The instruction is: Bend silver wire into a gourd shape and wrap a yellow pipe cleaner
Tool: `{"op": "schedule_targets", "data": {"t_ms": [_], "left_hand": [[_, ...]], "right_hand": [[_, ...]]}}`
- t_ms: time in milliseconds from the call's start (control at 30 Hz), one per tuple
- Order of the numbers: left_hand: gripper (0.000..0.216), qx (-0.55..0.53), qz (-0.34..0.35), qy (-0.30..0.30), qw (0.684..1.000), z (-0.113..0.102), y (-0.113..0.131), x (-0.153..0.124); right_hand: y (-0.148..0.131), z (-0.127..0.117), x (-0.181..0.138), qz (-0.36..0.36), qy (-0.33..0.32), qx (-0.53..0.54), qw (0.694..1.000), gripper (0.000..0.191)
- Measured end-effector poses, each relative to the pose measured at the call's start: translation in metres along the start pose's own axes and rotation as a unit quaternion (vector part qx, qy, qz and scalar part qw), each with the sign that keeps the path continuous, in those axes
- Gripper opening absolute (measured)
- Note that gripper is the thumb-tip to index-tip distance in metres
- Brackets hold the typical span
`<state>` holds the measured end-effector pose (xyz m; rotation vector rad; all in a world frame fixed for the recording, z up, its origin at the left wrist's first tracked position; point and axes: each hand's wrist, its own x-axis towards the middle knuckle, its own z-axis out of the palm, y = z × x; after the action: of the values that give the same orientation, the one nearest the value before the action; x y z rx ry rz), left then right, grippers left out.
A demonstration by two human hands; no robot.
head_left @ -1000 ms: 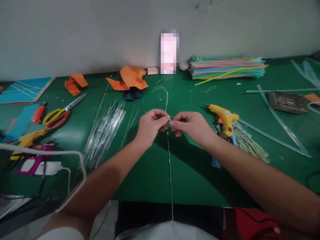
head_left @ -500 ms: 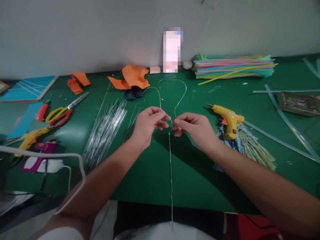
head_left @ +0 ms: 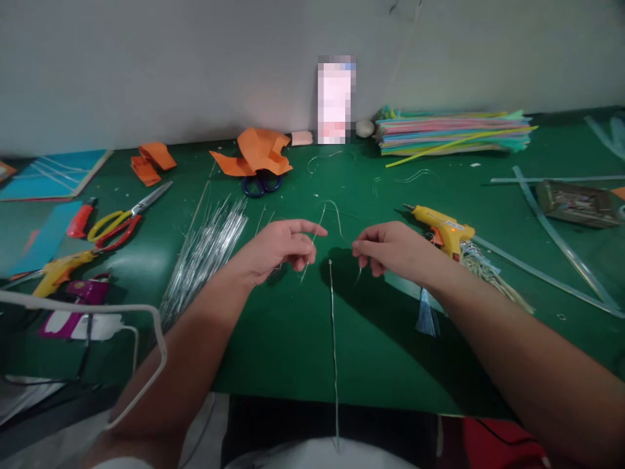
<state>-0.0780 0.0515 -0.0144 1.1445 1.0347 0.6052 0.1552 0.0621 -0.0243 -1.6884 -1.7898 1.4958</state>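
A thin silvery wire [head_left: 338, 218] arches above the table between my hands, bent into a loop. My right hand [head_left: 388, 251] pinches one side of it between thumb and fingers, and a short end hangs below. My left hand [head_left: 286, 247] has its index finger stretched out, while thumb and other fingers close on the wire's other side; its end sticks out beneath them. Between and below the hands, a straight twisted wire stem [head_left: 334, 339] with a small knob at its top runs down past the table edge toward my lap.
Left of my hands lies a bundle of straight wires [head_left: 208, 251]. Scissors [head_left: 129, 215] and a yellow glue gun [head_left: 61, 270] are farther left. Another glue gun [head_left: 442, 225] rests beside tassels [head_left: 427, 316] on the right. Pipe cleaners [head_left: 454, 133] and a propped phone [head_left: 334, 101] stand behind.
My hands have moved apart from their close meeting. The wire's wide open curve has come down into a narrower arch between them, and my left index finger has stretched out.
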Motion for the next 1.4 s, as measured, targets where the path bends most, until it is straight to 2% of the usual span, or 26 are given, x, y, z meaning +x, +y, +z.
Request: {"op": "schedule_targets", "data": {"t_ms": [100,167,267,367,433,500,567,667,733,800,900,967,1067,1133,1233,1400], "left_hand": [[0.048,0.07,-0.029,-0.023,0.997,0.0,-0.001,0.0],[0.056,0.078,-0.033,-0.024,0.996,0.001,-0.003,0.001],[0.059,0.022,-0.02,-0.015,0.999,0.002,-0.007,0.004],[0.054,-0.079,0.0,0.009,0.997,-0.001,-0.01,0.007],[0.054,-0.116,0.003,0.015,0.993,-0.004,-0.01,0.007],[0.059,-0.098,-0.011,0.015,0.995,-0.007,-0.01,0.006],[0.07,-0.037,-0.03,0.034,0.998,-0.008,-0.007,0.004],[0.087,0.058,-0.042,0.087,0.994,-0.009,-0.004,0.0],[0.095,0.088,-0.046,0.101,0.99,-0.01,-0.003,-0.002],[0.102,0.106,-0.06,0.091,0.988,-0.012,-0.003,-0.003],[0.102,0.116,-0.061,0.081,0.988,-0.014,-0.004,-0.002],[0.097,0.098,-0.04,0.08,0.991,-0.015,-0.005,-0.001],[0.093,0.064,-0.022,0.062,0.996,-0.017,-0.005,0.0],[0.092,0.062,-0.029,0.044,0.997,-0.018,-0.004,0.0],[0.092,0.106,-0.054,0.04,0.992,-0.018,-0.004,-0.001],[0.098,0.23,-0.07,0.098,0.966,-0.011,-0.011,-0.002]], "right_hand": [[-0.001,-0.005,-0.002,0.01,-0.01,-0.165,0.986,0.021],[0.0,-0.004,-0.001,-0.004,0.022,-0.287,0.958,0.022],[0.004,0.002,0.001,-0.02,0.069,-0.417,0.906,0.026],[0.009,0.01,0.003,-0.039,0.108,-0.462,0.879,0.031],[0.012,0.013,0.004,-0.063,0.129,-0.474,0.869,0.031],[0.015,0.014,0.005,-0.114,0.15,-0.463,0.866,0.026],[0.019,0.013,0.007,-0.22,0.151,-0.429,0.863,0.023],[0.025,0.01,0.012,-0.362,0.1,-0.379,0.846,0.046],[0.03,0.008,0.015,-0.378,0.057,-0.372,0.846,0.064],[0.034,0.006,0.017,-0.364,0.022,-0.377,0.851,0.077],[0.036,0.004,0.016,-0.358,0.002,-0.377,0.854,0.087],[0.034,0.004,0.014,-0.384,0.006,-0.367,0.847,0.079],[0.028,0.005,0.008,-0.447,-0.011,-0.336,0.829,0.046],[0.024,0.007,0.005,-0.476,-0.031,-0.322,0.818,0.032],[0.023,0.012,0.003,-0.485,-0.052,-0.335,0.806,0.029],[0.023,0.016,0.003,-0.48,-0.057,-0.361,0.798,0.026]]}}
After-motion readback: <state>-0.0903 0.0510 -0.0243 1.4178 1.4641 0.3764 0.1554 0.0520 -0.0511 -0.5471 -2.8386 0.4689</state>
